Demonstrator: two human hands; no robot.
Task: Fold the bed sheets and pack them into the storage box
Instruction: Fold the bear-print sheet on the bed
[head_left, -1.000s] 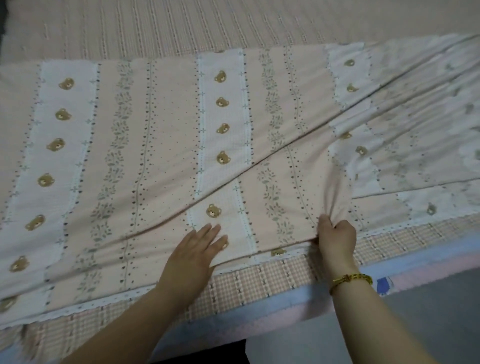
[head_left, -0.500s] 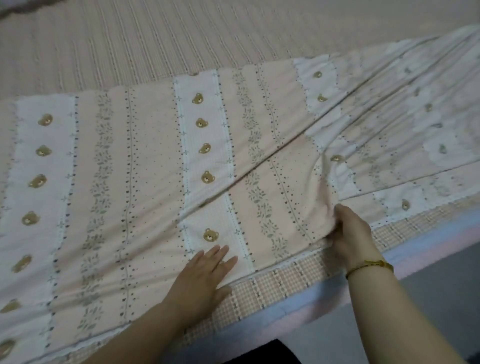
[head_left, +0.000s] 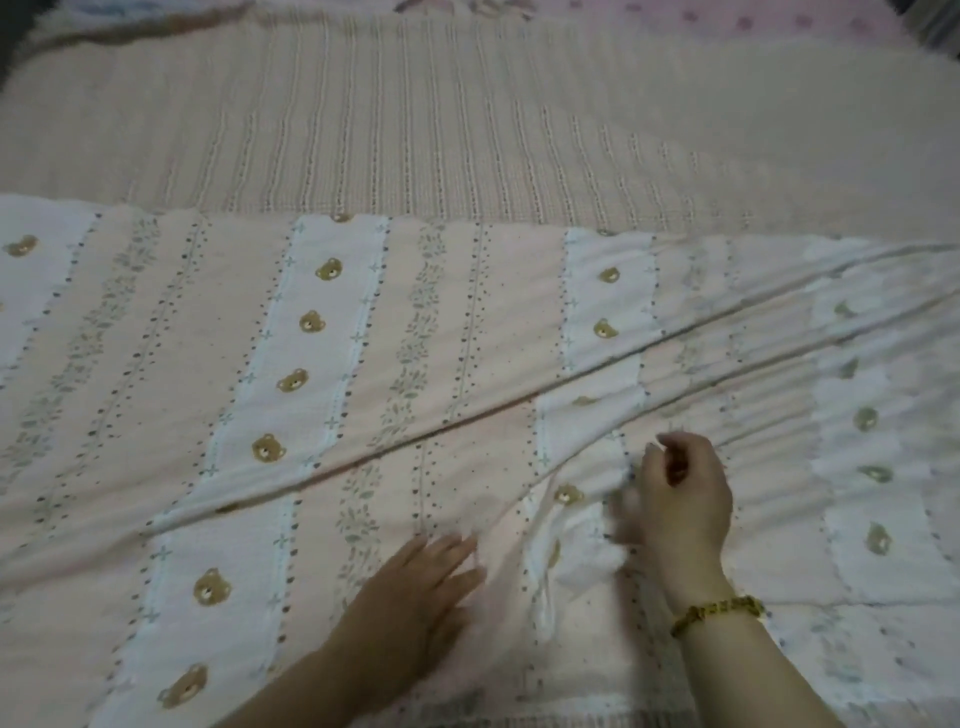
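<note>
On the bed (head_left: 467, 130) the sheet (head_left: 363, 364) lies spread, creased aslant. The left hand (head_left: 415, 587) presses its near edge flat; the right hand (head_left: 680, 499), just beside, pinches a bunched fold. Folding looks barely begun; no box shows.

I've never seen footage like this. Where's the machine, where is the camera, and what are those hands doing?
There is no machine here: a person works with bare hands, and one camera worn on the head looks down at them. A bed sheet printed with small bears lies spread over a beige striped bed cover, with a long diagonal fold across it. The left hand rests flat on the sheet, fingers straight. The right hand, with a gold bracelet on its wrist, has curled fingers and seems to pinch a gathered bit of the sheet, though that part is blurred.
</note>
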